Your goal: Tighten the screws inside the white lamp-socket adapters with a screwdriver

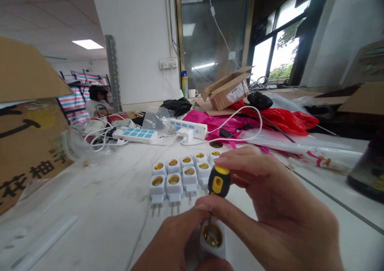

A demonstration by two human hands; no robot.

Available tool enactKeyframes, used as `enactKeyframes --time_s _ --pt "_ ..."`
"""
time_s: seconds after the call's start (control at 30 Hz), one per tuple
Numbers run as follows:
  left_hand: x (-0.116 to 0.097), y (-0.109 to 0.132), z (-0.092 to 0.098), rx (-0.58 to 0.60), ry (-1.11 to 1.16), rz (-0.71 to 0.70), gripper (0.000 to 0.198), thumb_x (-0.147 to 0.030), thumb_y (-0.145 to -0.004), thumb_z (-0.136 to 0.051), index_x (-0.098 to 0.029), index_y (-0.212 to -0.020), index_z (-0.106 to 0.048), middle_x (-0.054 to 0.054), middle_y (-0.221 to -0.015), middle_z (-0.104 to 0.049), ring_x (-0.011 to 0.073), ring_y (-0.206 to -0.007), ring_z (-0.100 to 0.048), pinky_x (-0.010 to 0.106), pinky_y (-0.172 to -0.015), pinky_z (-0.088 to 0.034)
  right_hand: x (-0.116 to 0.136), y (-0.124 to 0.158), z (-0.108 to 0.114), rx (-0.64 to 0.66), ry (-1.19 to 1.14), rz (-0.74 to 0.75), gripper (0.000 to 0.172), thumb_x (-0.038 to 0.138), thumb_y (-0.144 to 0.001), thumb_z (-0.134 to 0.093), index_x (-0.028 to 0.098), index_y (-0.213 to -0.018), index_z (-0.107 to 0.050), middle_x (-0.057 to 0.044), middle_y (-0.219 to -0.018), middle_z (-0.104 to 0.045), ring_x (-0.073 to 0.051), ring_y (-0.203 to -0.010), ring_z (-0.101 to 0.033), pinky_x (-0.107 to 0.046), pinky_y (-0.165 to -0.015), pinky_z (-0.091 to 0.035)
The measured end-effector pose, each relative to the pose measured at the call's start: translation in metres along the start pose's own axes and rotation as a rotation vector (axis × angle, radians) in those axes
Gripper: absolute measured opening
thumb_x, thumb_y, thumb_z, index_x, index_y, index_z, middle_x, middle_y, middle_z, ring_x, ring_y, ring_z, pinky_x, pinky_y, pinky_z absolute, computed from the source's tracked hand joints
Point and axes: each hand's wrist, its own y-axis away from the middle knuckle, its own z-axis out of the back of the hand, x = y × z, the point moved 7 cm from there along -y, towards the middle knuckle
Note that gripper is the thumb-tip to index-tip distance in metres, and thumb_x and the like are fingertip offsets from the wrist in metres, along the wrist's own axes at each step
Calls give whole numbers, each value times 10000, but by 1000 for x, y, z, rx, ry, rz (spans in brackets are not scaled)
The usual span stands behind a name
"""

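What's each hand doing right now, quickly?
Left hand: closed, holding a white socket with a gold-colored interior.
Right hand: closed, holding a black-and-yellow screwdriver upright over that socket.

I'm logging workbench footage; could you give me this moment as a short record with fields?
Left hand: holds a white socket
Right hand: grips a black-and-yellow screwdriver
Tool direction: down toward the socket's gold-coloured opening; tip contact unclear
Just beyond: other sockets in two rows, some showing plug pins
Farther back: two power strips, an open cardboard box
Surface: white tabletop
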Motion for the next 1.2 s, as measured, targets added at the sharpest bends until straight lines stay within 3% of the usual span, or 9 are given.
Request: enactKeyframes --time_s 0.13,0.37,0.43,0.57,0.73,0.87,0.97,1.07,1.2 --pt "-8 -3 -1 34 -56 -83 502 -421 -899 -904 -212 -1344 -806 55 -1171 -835 322 -1113 -774 377 -1058 -596 -1 7 -1 1 17 -52 415 114 -1056 -877 400 -1341 -784 33 -1215 -797 -151 -1094 -784 -198 -980 -681" --pt "-7 -1 -3 31 -33 -139 493 -424 -932 -872 -244 -1381 -779 68 -1265 -852 346 -1163 -801 411 -1129 -629 -5 11 -4 88 21 -115 386 185 -1176 -725 454 -1452 -740 44 -1350 -812 -137 -1212 -833 -164 -1077 -671" --pt "-4 -3 -3 19 -65 -157 519 -439 -935 -866 -248 -1410 -776 71 -1277 -853 344 -1164 -803 401 -1127 -623 -6 10 -3 76 35 -105 384 216 -1159 -780 449 -1463 -746 39 -1340 -813 -145 -1218 -821 -186 -1099 -660" --pt "-2 -5 -3 15 -144 -173 490 -455 -863 -886 -243 -1299 -818 55 -1157 -866 313 -1004 -801 330 -930 -632 -1 9 0 0 44 -21 454 213 -1007 -997 411 -1366 -802 19 -1279 -785 -198 -1259 -726 -245 -1033 -655" --pt "-8 0 -3 48 -68 -96 583 -347 -920 -874 -265 -1487 -766 30 -1395 -856 306 -1301 -792 310 -1143 -545 -5 7 0 -28 5 -116 397 152 -1062 -891 425 -1342 -822 28 -1224 -794 -167 -1062 -797 -236 -979 -711" --pt "-11 -1 -4 41 -53 -129 521 -354 -918 -878 -221 -1412 -779 46 -1300 -866 312 -1201 -816 314 -1053 -564 -6 6 -3 44 19 -146 328 221 -1130 -817 437 -1377 -812 19 -1281 -834 -174 -1076 -856 -230 -976 -744" --pt "-10 -5 -6 72 -62 -176 655 -384 -910 -857 -188 -1524 -739 83 -1306 -861 335 -1176 -823 345 -1024 -587 -8 8 -4 102 9 -176 333 276 -1177 -765 485 -1435 -773 21 -1278 -852 -176 -1091 -889 -159 -832 -738" --pt "-5 -7 -5 67 -54 -147 617 -400 -921 -846 -195 -1493 -737 87 -1377 -853 337 -1238 -812 356 -1092 -572 -11 11 -6 153 -71 -232 341 294 -1225 -690 505 -1490 -720 -11 -1291 -845 -212 -1091 -909 -163 -715 -733" --pt "-2 -8 -4 63 -90 -144 608 -436 -869 -874 -223 -1428 -759 58 -1301 -865 330 -1159 -816 341 -1016 -579 -8 6 -3 101 -44 -158 304 288 -1142 -852 449 -1395 -799 13 -1269 -836 -168 -1107 -865 -186 -921 -730"
